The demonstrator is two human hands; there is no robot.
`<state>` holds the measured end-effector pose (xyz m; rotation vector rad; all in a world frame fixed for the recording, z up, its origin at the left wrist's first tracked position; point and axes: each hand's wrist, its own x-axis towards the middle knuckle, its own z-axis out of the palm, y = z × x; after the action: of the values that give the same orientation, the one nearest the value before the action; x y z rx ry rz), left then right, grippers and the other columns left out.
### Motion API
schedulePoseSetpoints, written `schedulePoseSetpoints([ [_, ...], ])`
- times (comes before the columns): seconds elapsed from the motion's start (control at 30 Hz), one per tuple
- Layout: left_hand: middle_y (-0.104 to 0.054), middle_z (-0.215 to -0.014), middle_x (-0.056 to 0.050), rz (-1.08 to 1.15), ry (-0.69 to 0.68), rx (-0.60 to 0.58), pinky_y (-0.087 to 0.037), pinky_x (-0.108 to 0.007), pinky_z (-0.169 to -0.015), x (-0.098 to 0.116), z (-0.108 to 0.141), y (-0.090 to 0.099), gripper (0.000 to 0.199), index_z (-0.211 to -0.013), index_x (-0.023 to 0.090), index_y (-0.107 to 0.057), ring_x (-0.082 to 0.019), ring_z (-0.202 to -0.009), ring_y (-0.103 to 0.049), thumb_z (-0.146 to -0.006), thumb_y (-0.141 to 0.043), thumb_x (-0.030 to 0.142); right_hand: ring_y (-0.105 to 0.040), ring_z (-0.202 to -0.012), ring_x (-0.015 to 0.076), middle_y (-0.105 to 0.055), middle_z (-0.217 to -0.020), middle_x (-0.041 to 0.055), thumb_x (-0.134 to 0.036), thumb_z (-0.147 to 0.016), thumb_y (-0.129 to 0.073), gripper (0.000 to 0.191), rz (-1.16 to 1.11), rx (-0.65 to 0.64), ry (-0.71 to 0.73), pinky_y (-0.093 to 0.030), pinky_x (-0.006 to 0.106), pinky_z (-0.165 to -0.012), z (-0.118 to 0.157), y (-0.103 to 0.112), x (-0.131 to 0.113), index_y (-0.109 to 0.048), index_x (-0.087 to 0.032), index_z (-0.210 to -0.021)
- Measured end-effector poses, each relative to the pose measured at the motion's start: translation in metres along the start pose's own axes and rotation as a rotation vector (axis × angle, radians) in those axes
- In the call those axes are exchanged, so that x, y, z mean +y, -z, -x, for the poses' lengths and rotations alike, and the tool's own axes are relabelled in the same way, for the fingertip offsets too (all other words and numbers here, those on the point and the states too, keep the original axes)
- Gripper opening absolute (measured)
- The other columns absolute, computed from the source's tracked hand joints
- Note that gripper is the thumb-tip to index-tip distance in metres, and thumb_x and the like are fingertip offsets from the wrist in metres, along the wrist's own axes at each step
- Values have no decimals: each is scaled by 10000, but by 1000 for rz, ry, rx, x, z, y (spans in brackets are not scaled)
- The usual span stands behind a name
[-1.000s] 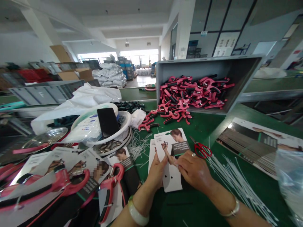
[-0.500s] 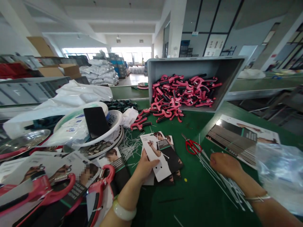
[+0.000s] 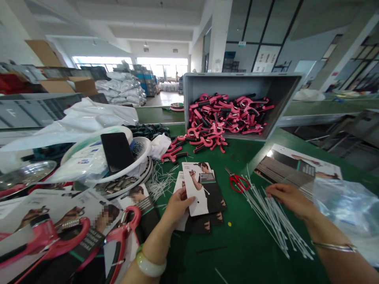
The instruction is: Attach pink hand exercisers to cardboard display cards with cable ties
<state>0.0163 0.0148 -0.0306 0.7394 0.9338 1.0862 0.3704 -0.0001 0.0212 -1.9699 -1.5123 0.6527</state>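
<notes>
My left hand (image 3: 178,205) grips the left edge of a printed card (image 3: 199,199), thumb on its face, fingers behind. More cards (image 3: 192,225) lie under it on the green table. At the right, my right hand (image 3: 286,197) is over the upper end of a bundle of white cable ties (image 3: 278,225). Its fingers are pressed together; whether a tie is between the fingertips is too small to tell. Red-handled scissors (image 3: 239,183) lie between the cards and the ties.
Pink and black hand grips (image 3: 231,112) spill from a grey crate (image 3: 269,136) tipped on its side. A stack of cards (image 3: 296,165) and a clear plastic bag (image 3: 346,213) sit right. A phone (image 3: 117,152) rests on a white basin at left, near carded grips (image 3: 59,240).
The held card now sits higher and turned more upright, with the cards beneath spread differently. My right hand has opened slightly from a tighter curl, and the cable ties are more fanned out.
</notes>
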Motion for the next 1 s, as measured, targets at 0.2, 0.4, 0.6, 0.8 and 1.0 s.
schedulePoseSetpoints([
  [0.2, -702, -749, -34, -99, 19, 57, -517, -293, -622, -6, -3, 0, 636, -1125, 155, -461, -166, -608, -651, -594, -777, 306, -408, -434, 72, -607, -616, 16, -550, -565, -628, 389, -307, 2, -143, -243, 192, -368, 0, -9, -11, -611, -175, -667],
  [0.4, -696, -899, -87, -195, 20, 22, -518, -337, -679, -8, -2, 3, 851, -1310, 171, -302, -216, -752, -664, -601, -764, 261, -483, -465, 80, -644, -657, 31, -508, -663, -620, 356, -302, -209, -54, -278, 189, -382, 6, -45, -19, -605, -162, -743],
  [0.6, -551, -1213, -140, -732, -338, 193, -393, -433, -961, -2, 11, -4, 651, -1266, 214, -465, -299, -1149, -506, -657, -694, 207, -542, -516, 84, -658, -725, 35, -469, -714, -644, 336, -512, -247, 18, -308, 163, -377, 18, -65, -58, -585, -165, -844],
  [0.8, -620, -1060, -131, -1074, -427, 147, -370, -419, -928, 23, 40, -29, 314, -854, 189, -712, -300, -1036, -518, -810, -529, 441, -535, -477, 90, -641, -655, 10, -495, -683, -667, 356, -627, -224, 164, -319, 171, -349, 20, -83, -110, -570, -173, -798],
  [1.0, -617, -643, -15, -552, 79, -509, -323, -203, -507, 28, 51, -38, 401, -690, 138, -666, -83, -530, -441, -727, -611, 533, -430, -367, 59, -619, -557, -14, -479, -731, -617, 322, -593, -206, 225, -312, 177, -343, 17, -94, -127, -559, -169, -798],
])
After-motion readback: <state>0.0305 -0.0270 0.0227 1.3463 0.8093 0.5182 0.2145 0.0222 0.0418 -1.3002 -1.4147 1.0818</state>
